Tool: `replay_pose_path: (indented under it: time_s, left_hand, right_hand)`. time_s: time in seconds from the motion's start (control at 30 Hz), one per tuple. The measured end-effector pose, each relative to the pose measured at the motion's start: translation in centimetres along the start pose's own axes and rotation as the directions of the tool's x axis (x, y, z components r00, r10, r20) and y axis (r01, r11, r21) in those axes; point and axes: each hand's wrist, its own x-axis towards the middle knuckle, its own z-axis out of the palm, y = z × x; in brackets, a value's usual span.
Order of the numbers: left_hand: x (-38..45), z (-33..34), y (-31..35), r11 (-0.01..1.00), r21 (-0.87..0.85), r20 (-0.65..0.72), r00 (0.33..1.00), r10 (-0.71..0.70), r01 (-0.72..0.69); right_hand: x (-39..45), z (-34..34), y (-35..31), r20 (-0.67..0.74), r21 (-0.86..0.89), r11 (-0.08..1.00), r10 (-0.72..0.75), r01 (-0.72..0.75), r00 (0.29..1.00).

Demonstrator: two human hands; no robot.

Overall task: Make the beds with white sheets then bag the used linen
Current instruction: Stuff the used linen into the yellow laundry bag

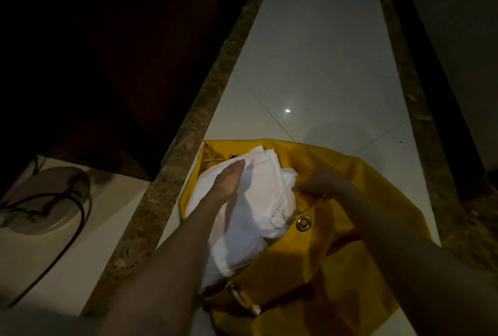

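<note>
Linen [253,201], white and bunched, is sitting in the mouth of the yellow bag [323,249] on the tile floor [323,52], at 6 o'clock in the head view. Left hand [229,176] is lying flat on the linen, fingers straight, gripping nothing. Right hand [318,182] is pinching the bag rim at 3 o'clock of the linen, just above a grommet [304,224]. Lamp base [45,198] with cord is sitting at 9 o'clock.
</note>
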Motion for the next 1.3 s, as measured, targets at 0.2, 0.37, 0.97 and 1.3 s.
replay_pose_path:
  time_s: [0.2,0.37,0.97,1.3]
  left_hand:
    - [3.6,1.0,-0.6,0.980,0.198,0.024,0.999,0.026,-0.030]
    - [5.9,1.6,-0.2,0.870,0.491,0.103,0.995,0.005,-0.055]
    - [-0.6,2.3,-8.0,0.841,0.537,0.194,0.960,-0.201,0.068]
    - [-1.9,0.4,-4.6,0.928,0.342,0.183,0.959,-0.218,0.146]
  right_hand:
    - [2.2,1.2,-1.0,0.017,-0.059,0.998,0.027,-0.026,0.999]
    - [4.9,2.2,0.1,0.042,-0.041,0.999,0.036,-0.034,0.998]
    - [2.5,-3.6,0.5,-0.213,0.445,0.840,-0.238,0.311,0.948]
    - [-0.4,-5.3,1.9,0.020,0.309,0.941,-0.156,0.142,0.988]
